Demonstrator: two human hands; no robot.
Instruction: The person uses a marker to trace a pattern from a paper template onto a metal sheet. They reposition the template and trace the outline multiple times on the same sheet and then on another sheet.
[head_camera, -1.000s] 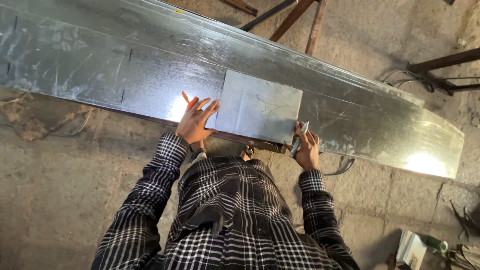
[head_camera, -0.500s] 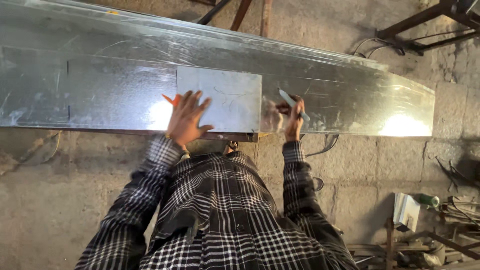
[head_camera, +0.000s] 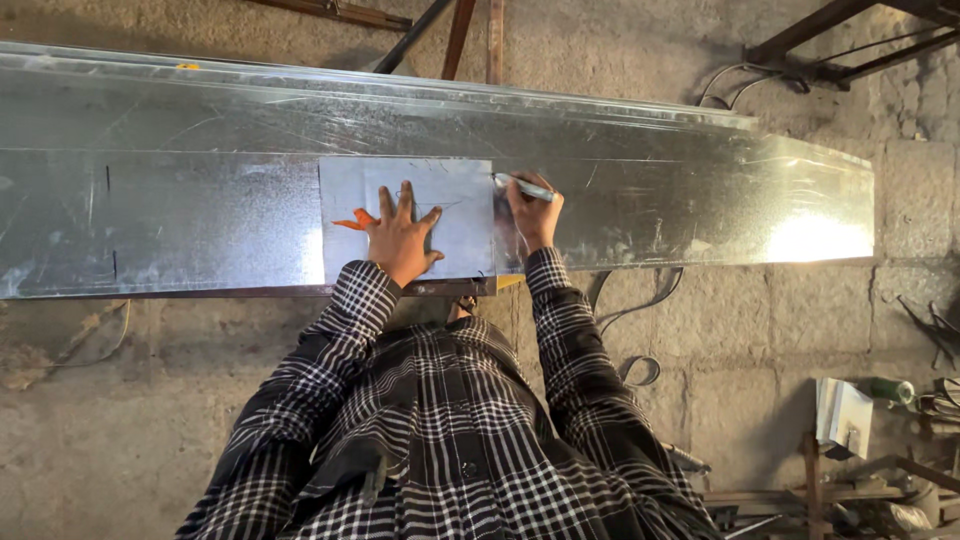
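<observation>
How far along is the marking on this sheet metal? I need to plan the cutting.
Done: the small rectangular template lies flat on the long galvanized sheet, near its front edge. In hand: the left hand presses the template down while the right hand holds a marker at its top right corner. Left: no traced outline is visible along the template's edges.

This was a metal workshop. A long galvanised sheet-metal duct (head_camera: 650, 190) lay across the scene above a rough concrete-block floor (head_camera: 760, 350), with welded steel frames (head_camera: 830, 50) at the far right and scattered tools and scrap (head_camera: 880, 470) at the near right.
</observation>
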